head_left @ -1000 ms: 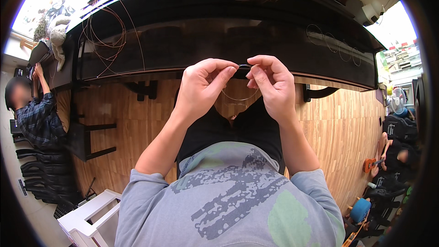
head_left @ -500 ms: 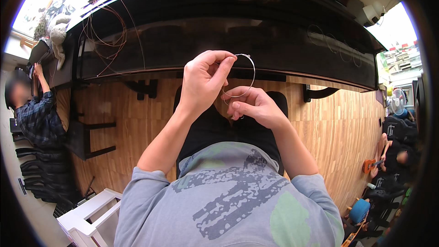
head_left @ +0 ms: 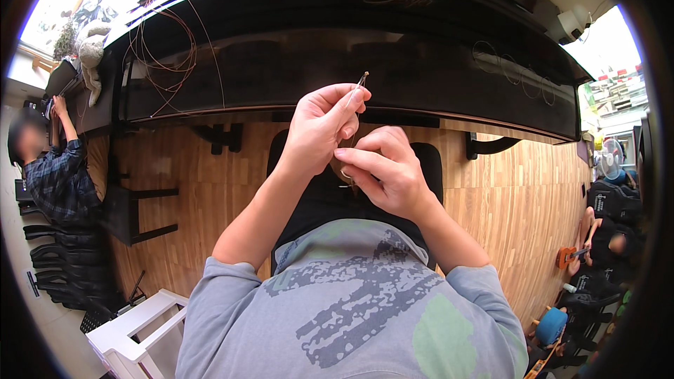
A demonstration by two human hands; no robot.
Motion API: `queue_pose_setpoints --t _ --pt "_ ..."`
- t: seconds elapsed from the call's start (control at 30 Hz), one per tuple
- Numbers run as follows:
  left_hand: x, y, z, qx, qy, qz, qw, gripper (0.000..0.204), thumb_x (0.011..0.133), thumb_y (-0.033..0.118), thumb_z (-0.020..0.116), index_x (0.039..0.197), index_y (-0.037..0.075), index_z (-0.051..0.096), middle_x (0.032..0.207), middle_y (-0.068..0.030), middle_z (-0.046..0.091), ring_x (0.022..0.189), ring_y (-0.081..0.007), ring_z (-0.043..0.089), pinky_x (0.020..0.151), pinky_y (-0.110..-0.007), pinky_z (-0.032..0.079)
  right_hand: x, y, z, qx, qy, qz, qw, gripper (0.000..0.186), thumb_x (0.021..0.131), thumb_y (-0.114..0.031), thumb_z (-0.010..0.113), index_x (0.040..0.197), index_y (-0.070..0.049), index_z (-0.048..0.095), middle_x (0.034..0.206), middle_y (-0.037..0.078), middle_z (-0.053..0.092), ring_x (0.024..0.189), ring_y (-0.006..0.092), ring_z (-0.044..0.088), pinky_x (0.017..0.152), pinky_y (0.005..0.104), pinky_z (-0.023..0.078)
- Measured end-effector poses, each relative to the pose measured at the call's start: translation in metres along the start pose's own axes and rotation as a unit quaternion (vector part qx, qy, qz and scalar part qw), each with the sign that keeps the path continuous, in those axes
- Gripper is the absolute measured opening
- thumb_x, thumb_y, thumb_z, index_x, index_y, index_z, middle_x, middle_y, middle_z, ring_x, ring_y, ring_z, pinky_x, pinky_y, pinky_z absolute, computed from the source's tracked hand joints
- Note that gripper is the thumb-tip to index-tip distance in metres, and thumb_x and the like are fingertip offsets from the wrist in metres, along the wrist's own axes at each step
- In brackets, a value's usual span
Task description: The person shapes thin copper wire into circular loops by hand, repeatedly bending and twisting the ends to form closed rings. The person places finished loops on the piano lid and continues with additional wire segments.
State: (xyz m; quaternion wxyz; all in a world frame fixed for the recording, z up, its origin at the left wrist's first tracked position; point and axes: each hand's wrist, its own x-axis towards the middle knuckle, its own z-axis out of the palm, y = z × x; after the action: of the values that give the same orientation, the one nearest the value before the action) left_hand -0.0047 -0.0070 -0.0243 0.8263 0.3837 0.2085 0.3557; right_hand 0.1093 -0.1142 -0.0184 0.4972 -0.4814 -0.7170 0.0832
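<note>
My left hand (head_left: 323, 123) is raised over my lap, with thumb and forefinger pinched round a thin silvery metal guitar string (head_left: 362, 80). One end of the string pokes up past the fingertips, and a small brassy piece shows at its tip. Just below and to the right, my right hand (head_left: 393, 175) is closed, thumb and fingers pressed together on the lower run of the same string. A small curl of wire shows under its fingers. Much of the string is hidden by both hands.
A glossy black piano (head_left: 295, 63) stretches across in front. Coiled copper-coloured strings (head_left: 194, 49) lie on it at left, thin silvery loops (head_left: 476, 49) at right. A white stool (head_left: 133, 330) stands lower left; a person in a plaid shirt (head_left: 63, 182) is at far left.
The wide string loop that stood open between my hands has drawn in, and its end now points upward. My right hand has shifted and turned, its fingers now nearer the left wrist.
</note>
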Motion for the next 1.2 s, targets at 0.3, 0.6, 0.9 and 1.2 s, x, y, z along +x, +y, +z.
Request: queue_pose_setpoints --t 0.3,0.6,0.9,1.2 --pt "-0.004 -0.001 0.003 -0.084 -0.007 -0.025 0.996 0.013 0.094 0.013 0.061 0.096 0.002 0.067 0.08 -0.0006 0.058 0.054 -0.0028 0.041 0.049 -0.017 0.035 0.011 0.006 -0.002 -0.103 0.109 -0.053 0.987 0.014 0.072 -0.008 0.072 0.084 -0.012 0.066 0.084 0.001 0.059 0.081 0.0218 0.054 0.077 0.0348 0.038" --pt "-0.001 -0.004 0.002 0.023 0.013 0.077 0.997 0.013 0.095 0.011 0.059 0.097 0.002 0.068 0.079 -0.0002 0.058 0.057 -0.0043 0.043 0.052 -0.018 0.034 0.015 0.003 -0.011 -0.194 0.071 0.015 0.978 0.011 0.073 -0.005 0.069 0.083 -0.009 0.066 0.074 0.001 0.058 0.071 0.0187 0.055 0.068 0.0323 0.037" --pt "-0.001 -0.011 0.0 0.298 0.095 0.172 0.934 0.014 0.094 0.009 0.06 0.097 -0.003 0.065 0.07 0.0008 0.06 0.058 -0.0021 0.05 0.051 -0.017 0.039 0.017 -0.003 -0.013 -0.044 0.045 0.079 0.995 0.015 0.081 0.0 0.066 0.094 -0.006 0.07 0.077 0.005 0.062 0.071 0.0182 0.059 0.066 0.0305 0.045" --pt "0.005 -0.002 -0.001 0.378 0.128 0.246 0.883 0.01 0.089 0.004 0.061 0.092 -0.004 0.064 0.076 -0.0067 0.062 0.057 -0.0103 0.063 0.051 -0.022 0.049 0.008 -0.009 -0.013 0.297 0.047 0.251 0.92 0.015 0.088 -0.001 0.063 0.103 0.003 0.065 0.084 0.002 0.065 0.073 0.0059 0.059 0.07 0.0208 0.049"
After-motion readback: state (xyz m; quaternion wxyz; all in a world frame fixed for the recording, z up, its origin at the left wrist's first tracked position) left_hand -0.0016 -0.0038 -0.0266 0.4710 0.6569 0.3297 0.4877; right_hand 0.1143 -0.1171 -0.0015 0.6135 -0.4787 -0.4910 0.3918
